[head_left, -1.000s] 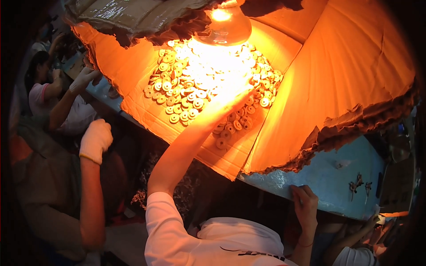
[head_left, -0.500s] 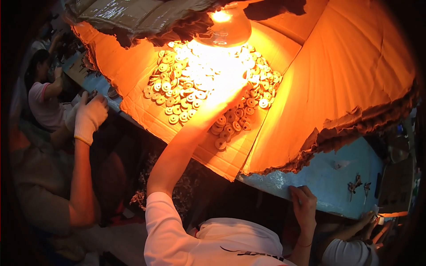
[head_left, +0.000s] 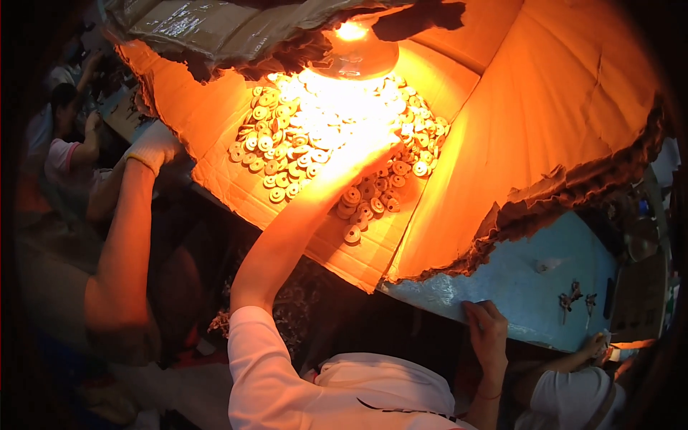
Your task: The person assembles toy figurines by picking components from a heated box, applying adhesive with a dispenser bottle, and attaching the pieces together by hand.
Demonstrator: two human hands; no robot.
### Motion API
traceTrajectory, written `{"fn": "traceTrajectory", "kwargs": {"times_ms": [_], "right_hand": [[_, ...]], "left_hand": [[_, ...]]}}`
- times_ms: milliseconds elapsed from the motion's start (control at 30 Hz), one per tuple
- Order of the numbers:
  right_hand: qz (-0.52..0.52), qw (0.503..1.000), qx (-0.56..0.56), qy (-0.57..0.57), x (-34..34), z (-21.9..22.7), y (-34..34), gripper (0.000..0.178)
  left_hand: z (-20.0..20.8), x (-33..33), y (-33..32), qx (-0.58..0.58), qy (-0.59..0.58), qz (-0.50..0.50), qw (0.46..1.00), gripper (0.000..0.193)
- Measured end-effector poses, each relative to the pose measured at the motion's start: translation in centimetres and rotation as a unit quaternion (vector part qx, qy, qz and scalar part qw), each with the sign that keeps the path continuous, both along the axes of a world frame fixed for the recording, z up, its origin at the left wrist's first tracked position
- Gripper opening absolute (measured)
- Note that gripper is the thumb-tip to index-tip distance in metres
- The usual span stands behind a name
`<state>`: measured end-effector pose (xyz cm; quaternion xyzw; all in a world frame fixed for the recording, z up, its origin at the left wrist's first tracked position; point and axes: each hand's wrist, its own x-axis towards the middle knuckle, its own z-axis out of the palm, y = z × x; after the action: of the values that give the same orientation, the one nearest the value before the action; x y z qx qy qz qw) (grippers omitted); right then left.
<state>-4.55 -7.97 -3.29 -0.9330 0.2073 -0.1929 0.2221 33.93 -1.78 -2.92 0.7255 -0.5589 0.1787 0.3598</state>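
Observation:
My left arm reaches over a pile of small round discs with centre holes [head_left: 281,154], spread on cardboard. My left hand [head_left: 376,147] is at the pile's right part, washed out by lamp glare; its fingers and anything in them are hidden. Some discs [head_left: 356,215] lie just below that hand, near the cardboard's front edge. My right hand [head_left: 489,331] rests by the near edge of a blue table [head_left: 530,287], its fingers loosely curled and no object visible in them.
A lit lamp [head_left: 356,57] hangs close over the pile. Torn cardboard walls [head_left: 530,136] rise around it, with a ragged flap [head_left: 215,32] above. Small metal-looking parts [head_left: 571,296] lie on the blue table. At left, a co-worker's gloved hand [head_left: 154,145] is close; another person [head_left: 573,394] sits at lower right.
The co-worker's gloved hand at left has moved down and toward the cardboard. The whole view has shifted slightly. My own hands stay nearly where they were.

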Motion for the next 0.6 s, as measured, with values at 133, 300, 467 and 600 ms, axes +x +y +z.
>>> {"fn": "traceTrajectory", "kwargs": {"times_ms": [133, 300, 467, 600], "right_hand": [[0.003, 1.000, 0.014, -0.008, -0.1, 0.1, 0.8, 0.016], [0.015, 0.999, 0.024, -0.041, -0.5, -0.3, -0.2, 0.017], [-0.022, 0.998, 0.012, -0.054, -2.0, -1.0, -1.6, 0.017], [-0.018, 0.998, -0.010, -0.066, -3.3, -1.4, -3.5, 0.015]], "left_hand": [[-0.2, 0.0, 3.3, -0.016, -0.038, 0.004, 0.999, 0.008], [1.5, -3.4, 8.4, -0.041, 0.014, 0.112, 0.993, 0.009], [1.6, -13.4, 14.2, -0.082, 0.056, 0.160, 0.982, 0.008], [1.1, -21.3, 13.4, -0.036, 0.002, -0.038, 0.999, 0.015]]}}
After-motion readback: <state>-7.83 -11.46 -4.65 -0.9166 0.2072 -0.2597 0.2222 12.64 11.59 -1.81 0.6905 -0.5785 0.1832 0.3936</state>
